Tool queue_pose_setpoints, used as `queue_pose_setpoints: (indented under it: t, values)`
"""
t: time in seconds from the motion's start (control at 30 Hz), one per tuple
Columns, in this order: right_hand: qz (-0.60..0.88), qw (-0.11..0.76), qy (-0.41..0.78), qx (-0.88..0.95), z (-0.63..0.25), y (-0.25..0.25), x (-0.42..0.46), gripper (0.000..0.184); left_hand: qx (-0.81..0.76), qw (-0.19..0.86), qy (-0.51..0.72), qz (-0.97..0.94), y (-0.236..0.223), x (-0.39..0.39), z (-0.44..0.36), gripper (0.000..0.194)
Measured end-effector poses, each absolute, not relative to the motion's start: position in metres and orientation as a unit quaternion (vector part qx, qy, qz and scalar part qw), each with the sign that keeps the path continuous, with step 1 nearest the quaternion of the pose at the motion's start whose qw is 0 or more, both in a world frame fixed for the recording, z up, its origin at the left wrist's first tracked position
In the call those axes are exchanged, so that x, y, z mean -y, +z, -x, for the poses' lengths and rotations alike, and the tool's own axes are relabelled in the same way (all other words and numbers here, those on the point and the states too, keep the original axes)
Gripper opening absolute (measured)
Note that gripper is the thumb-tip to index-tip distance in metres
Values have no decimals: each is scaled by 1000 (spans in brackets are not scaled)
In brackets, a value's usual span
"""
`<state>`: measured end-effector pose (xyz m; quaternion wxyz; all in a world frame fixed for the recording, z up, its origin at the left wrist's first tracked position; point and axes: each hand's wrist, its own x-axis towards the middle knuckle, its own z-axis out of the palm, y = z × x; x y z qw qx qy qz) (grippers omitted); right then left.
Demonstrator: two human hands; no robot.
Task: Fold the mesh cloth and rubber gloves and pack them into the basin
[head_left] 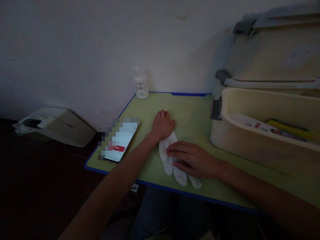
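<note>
A white cloth glove lies on the yellow-green tabletop, its finger ends pointing towards me. My left hand is pressed over the far cuff end, fingers bent down onto the cloth and thumb out to the right. Much of the cuff is hidden under it. Across the middle of the glove rests my right hand, fingers stretched out and a little apart, fingertips touching the fabric. Its thumb does not show clearly. Whether one glove or two lie stacked, I cannot tell.
A lit phone lies left of my left forearm. At the back left corner stands a clear pump bottle. A cream storage box with its lid raised fills the right side. A white bin-like container is beyond the table's left edge.
</note>
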<state>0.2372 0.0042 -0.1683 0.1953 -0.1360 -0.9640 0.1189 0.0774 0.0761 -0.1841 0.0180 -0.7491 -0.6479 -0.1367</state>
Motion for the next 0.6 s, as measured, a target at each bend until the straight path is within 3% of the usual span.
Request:
queue_pose_setpoints:
  t: [0.23,0.47,0.6]
  values:
    - [122,196,104,967,-237,-169,-5,31,638,-12,-200,743,-184,-77,-76,51]
    - [117,203,96,967,-238,-171,-5,32,639,-39,-397,657,-182,-94,-60,37]
    - [116,204,99,967,-238,-171,-5,32,681,-63,-399,611,-184,-104,-48,40]
